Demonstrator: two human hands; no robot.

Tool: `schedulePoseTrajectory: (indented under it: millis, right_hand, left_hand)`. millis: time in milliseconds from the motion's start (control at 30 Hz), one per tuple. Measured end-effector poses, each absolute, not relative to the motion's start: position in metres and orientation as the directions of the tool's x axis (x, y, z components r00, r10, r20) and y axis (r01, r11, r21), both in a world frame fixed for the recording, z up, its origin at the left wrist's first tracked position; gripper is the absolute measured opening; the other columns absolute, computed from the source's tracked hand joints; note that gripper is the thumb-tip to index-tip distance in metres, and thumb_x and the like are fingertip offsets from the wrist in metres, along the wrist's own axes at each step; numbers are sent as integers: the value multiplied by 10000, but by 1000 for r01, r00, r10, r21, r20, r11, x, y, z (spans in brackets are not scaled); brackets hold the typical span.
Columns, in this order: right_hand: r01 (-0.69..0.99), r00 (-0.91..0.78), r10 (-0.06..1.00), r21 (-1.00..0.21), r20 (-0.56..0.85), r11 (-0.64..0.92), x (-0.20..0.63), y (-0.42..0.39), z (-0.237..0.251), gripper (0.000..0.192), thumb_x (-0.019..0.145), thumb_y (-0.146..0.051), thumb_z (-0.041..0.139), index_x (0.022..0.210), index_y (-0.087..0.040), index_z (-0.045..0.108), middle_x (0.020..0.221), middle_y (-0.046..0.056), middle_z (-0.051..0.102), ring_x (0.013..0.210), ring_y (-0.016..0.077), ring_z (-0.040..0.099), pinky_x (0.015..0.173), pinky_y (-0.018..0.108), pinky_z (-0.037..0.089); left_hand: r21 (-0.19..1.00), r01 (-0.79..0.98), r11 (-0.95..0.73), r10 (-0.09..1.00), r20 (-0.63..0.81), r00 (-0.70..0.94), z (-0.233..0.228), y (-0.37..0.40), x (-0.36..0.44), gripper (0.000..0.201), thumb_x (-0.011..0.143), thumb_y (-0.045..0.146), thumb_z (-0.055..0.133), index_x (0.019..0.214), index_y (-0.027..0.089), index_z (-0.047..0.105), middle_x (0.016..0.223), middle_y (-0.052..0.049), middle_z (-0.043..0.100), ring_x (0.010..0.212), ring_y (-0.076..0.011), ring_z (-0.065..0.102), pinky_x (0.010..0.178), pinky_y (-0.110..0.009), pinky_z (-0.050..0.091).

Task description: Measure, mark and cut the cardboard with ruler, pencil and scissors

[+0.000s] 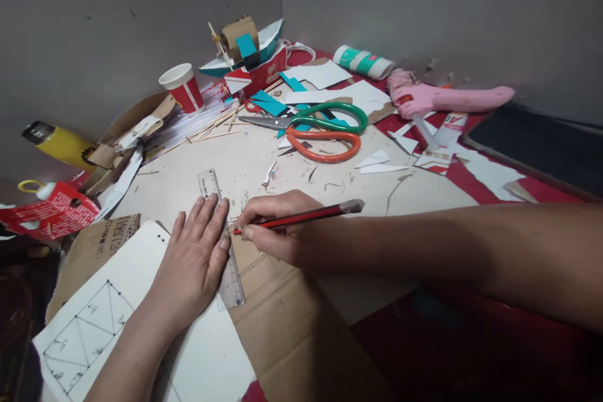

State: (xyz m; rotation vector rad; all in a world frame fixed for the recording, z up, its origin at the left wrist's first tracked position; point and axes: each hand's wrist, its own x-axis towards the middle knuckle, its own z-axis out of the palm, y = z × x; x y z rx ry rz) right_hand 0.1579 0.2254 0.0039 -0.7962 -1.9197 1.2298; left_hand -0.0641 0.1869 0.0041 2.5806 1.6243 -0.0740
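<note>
The red-and-black wooden pencil [301, 216] is pinched in the right hand [276, 226], tip at the clear plastic ruler [221, 239], which the flat left hand [195, 260] presses onto brown cardboard [287, 320] near the white sketch sheet [117, 320].

Clear ruler [221, 245] flat on cardboard [287, 320] — red pencil [301, 217] alongside.

Left hand [195, 251] pins ruler [221, 239]; right hand [276, 226] apparently pencilling [301, 217] cardboard [292, 326]
</note>
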Motion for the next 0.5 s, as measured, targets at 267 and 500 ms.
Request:
schedulePoseTrajectory:
  millis: [267,500]
  right_hand:
    - [210,-557,804,-900,210,381,152,227,1,126,827,-151,507,752,-178,605,672,-17,588,636,118,515,605,240,388]
    - [233,-571,810,-920,133,315,152,227,4,132,844,-140,513,769,-182,614,715,-18,611,676,116,539,631,230,400]
  left_hand:
    - [54,904,-423,900,-88,427,3,186,-64,577,1042,427,238,1584,232,204,1655,-114,234,1518,-294,184,1182,-625,222]
    - [58,903,-425,899,-89,429,3,186,-63,579,1044,430,217,1586,230,188,1655,-114,237,1520,-294,175,1179,-633,220]
